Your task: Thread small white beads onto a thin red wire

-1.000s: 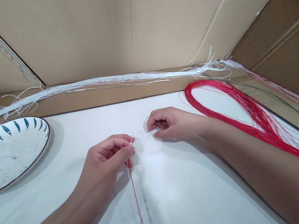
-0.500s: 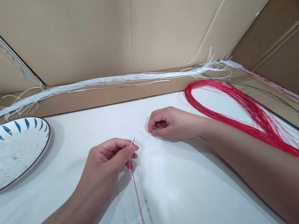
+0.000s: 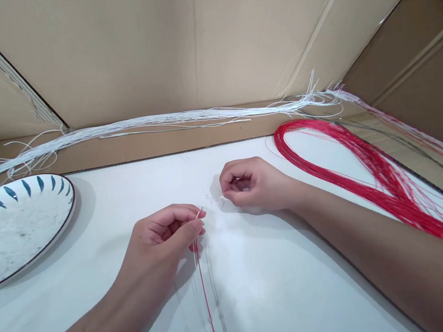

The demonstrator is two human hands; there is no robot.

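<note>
My left hand (image 3: 170, 231) pinches a red cord (image 3: 205, 293) between thumb and forefinger. A short white strand is pinched with it, and both tips poke out above the thumb. Further down the red cord, small clear beads (image 3: 212, 327) appear threaded, with the cord running off the bottom edge. My right hand (image 3: 250, 185) rests on the white tabletop, its thumb and forefinger closed together. At those fingertips is a tiny pale speck, too small to make out for certain. The two hands are apart.
On the left stands a white plate (image 3: 21, 239) with blue leaf marks, holding many small clear pieces. A red cord bundle (image 3: 309, 160) loops at the right, partly behind my right forearm. White cords (image 3: 163, 120) stretch along the back before cardboard walls (image 3: 120, 47).
My right hand has lifted slightly and closed its fingertips where small clear specks lay on the table. My left hand has barely moved; the cord tips have shifted slightly to the right.
</note>
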